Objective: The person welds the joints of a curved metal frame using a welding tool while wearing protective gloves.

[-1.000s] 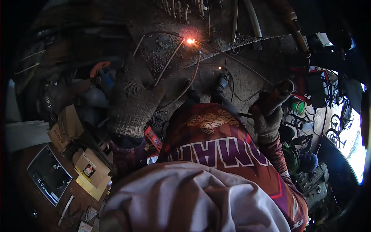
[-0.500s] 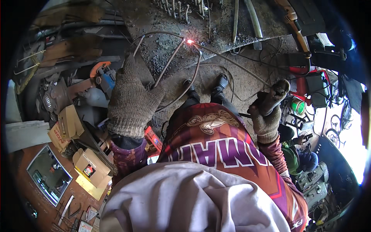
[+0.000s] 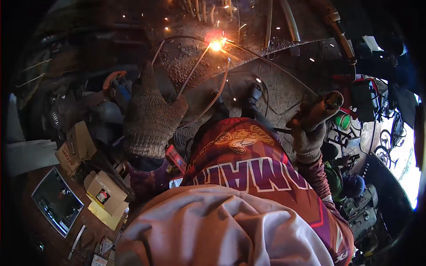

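Note:
My left hand (image 3: 153,117), in a knitted glove, grips a frame of bent metal rod (image 3: 194,70); the rods run out past its index finger and thumb. My gloved right hand (image 3: 309,139) is closed around a welding electrode holder (image 3: 326,106). From the holder a thin electrode (image 3: 273,64) slants up and left toward the frame. At its tip, by the frame's upper corner, a bright welding arc (image 3: 217,44) throws sparks. One curved rod (image 3: 222,86) ends just below the glow. The glare hides the joint itself.
A dark metal work surface (image 3: 253,42) with grit and upright metal pieces lies ahead. An angle grinder (image 3: 117,84) and open cardboard boxes (image 3: 106,193) are at the left. At the right are a red-and-black machine (image 3: 361,95) and a crouching person (image 3: 341,181). Cables cross the floor.
The small red glow at the joint has become a bright arc with flying sparks, and the surroundings look darker. My right hand has shifted slightly right with the electrode holder. My left hand stays put.

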{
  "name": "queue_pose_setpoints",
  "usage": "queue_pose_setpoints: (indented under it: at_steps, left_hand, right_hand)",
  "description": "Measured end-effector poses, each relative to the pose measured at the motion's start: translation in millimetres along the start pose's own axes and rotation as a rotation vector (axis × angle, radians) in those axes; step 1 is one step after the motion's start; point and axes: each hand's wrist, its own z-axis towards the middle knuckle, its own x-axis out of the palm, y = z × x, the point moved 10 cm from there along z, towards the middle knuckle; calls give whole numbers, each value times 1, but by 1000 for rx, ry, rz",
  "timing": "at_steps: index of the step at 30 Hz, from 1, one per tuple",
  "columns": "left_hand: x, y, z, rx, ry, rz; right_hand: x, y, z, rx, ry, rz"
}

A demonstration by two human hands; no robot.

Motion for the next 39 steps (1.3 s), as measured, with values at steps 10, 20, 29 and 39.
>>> queue_pose_setpoints:
  at_steps: [10,20,29,39]
  left_hand:
    - [-8,-7,1,-51,40,-9]
    - [-8,-6,0,-85,74,-20]
    - [-14,-8,-4,5,-38,7]
    - [-2,0,1,7,-5,-98]
  right_hand:
    - [7,7,4,-56,80,-150]
    - [12,9,5,-24,80,-123]
    - [13,3,7,7,68,-186]
    - [5,0,3,42,12,68]
